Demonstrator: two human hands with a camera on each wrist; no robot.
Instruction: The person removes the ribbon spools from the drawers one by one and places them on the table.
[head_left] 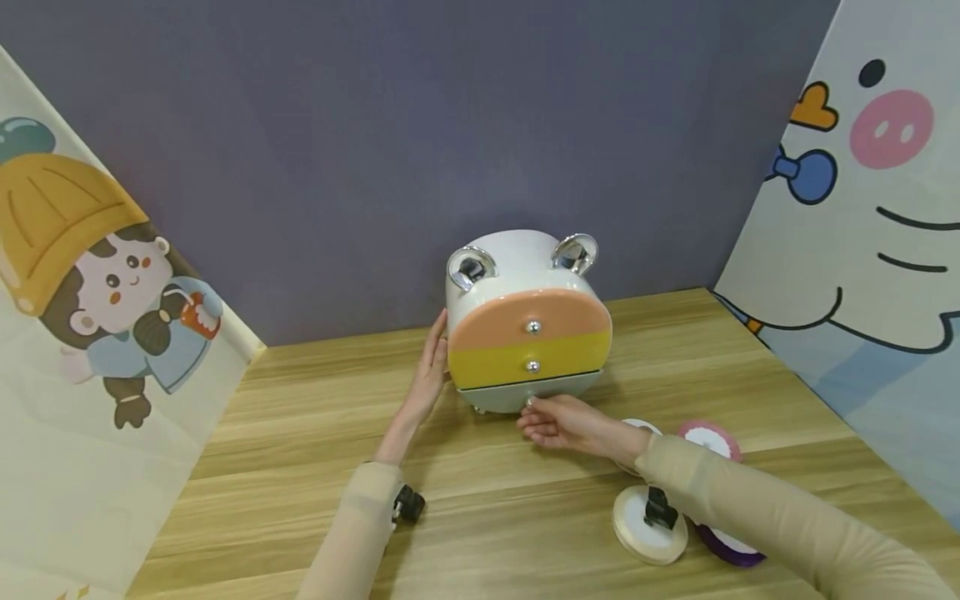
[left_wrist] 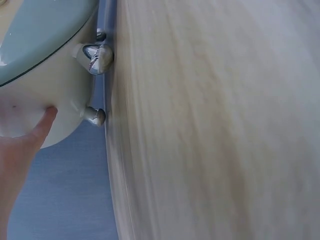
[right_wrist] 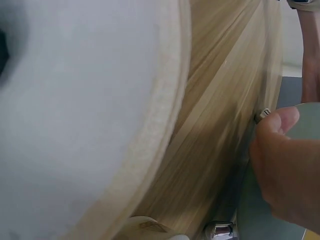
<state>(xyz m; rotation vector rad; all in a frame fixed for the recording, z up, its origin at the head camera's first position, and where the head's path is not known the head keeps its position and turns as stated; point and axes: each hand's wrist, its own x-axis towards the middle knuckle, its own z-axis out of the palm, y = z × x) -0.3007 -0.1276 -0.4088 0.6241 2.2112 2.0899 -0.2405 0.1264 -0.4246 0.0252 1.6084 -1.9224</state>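
A small rounded white cabinet [head_left: 517, 260] with silver ears stands at the back of the table. Its front has orange, yellow and grey-green drawers [head_left: 502, 398], each with a silver knob. My left hand [head_left: 430, 371] rests along the cabinet's left side with fingers extended; in the left wrist view a fingertip touches the white wall above the silver feet [left_wrist: 100, 59]. With thumb and fingers, my right hand [head_left: 566, 423] pinches the bottom drawer's knob [head_left: 530, 402]. A thin dark line runs along that drawer's top edge. In the right wrist view the hand hides the knob.
Under and beside the right forearm lie several ribbon spools: a cream spool [head_left: 649, 525], a pink spool [head_left: 711, 437] and a purple spool [head_left: 731, 546]. The cream one looms large in the right wrist view. A grey wall [head_left: 360, 167] rises behind the wooden table [head_left: 315, 433].
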